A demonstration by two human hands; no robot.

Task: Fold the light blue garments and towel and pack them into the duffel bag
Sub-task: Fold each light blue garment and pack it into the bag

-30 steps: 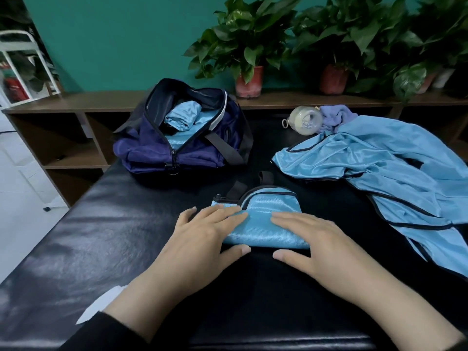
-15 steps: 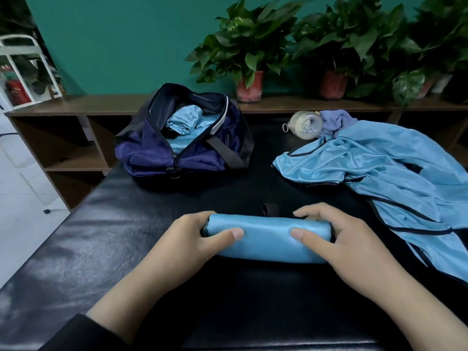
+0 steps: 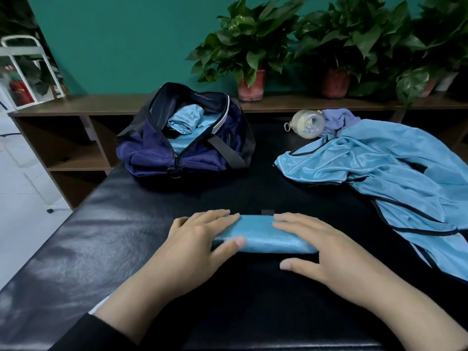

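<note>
A rolled light blue garment (image 3: 266, 235) is seen lying crosswise on the black padded table (image 3: 126, 236), near its front edge. It is pressed from both ends: the left hand (image 3: 195, 245) is laid flat over the left end with fingers straight and the thumb against the roll's near side; the right hand (image 3: 321, 247) is laid over the right end with fingers extended on top and the thumb spread on the table just in front. Neither hand is curled round the roll. A small black tab (image 3: 267, 212) is visible just behind the roll. The navy duffel bag (image 3: 182, 158) is set at the table's far left, unzipped and gaping. Inside it, one rolled light blue piece (image 3: 186, 119) is seen on top of flatter light blue fabric (image 3: 181, 143); what lies deeper is hidden. A loose, unfolded heap of light blue garments (image 3: 385, 178) with black trim is spread across the right side, well apart from the bag. Behind the heap, a lavender towel (image 3: 338, 120) is bunched, with a pale round bottle (image 3: 307, 122) on its side touching it.
</note>
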